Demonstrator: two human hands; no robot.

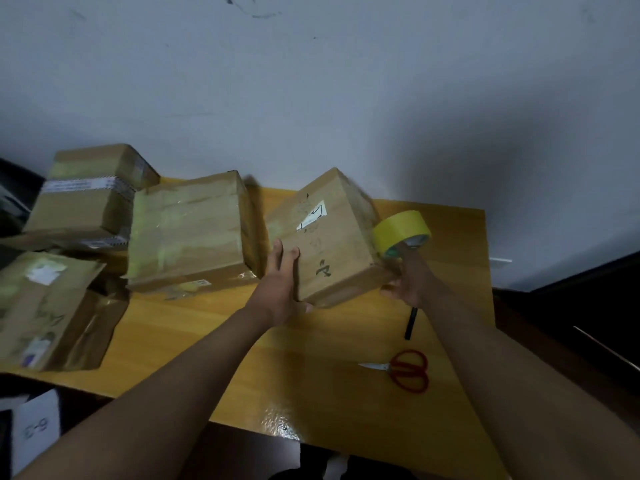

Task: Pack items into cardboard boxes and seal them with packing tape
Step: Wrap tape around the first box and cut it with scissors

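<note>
We have the cardboard box (325, 237) tilted up on the yellow table (332, 403), resting on its near edge. Our left hand (282, 289) lies flat against its left face, fingers straight and pressed on the cardboard, thumb under the lower corner. Our right hand (410, 282) grips the roll of yellow tape (401, 232) at the box's right side, fingers hooked into the core (the strip itself seems to run onto the box's far corner, though blur hides the join).

The risk we see is the tilt: with only a flat palm steadying it, a pull on the tape could swing the box round or tip it against the taped box (190, 233) just to its left, and the strip would then wrinkle or lift. The red scissors (408, 370) and a black marker (411, 323) lie near our right forearm, where a sweep could knock them.
</note>
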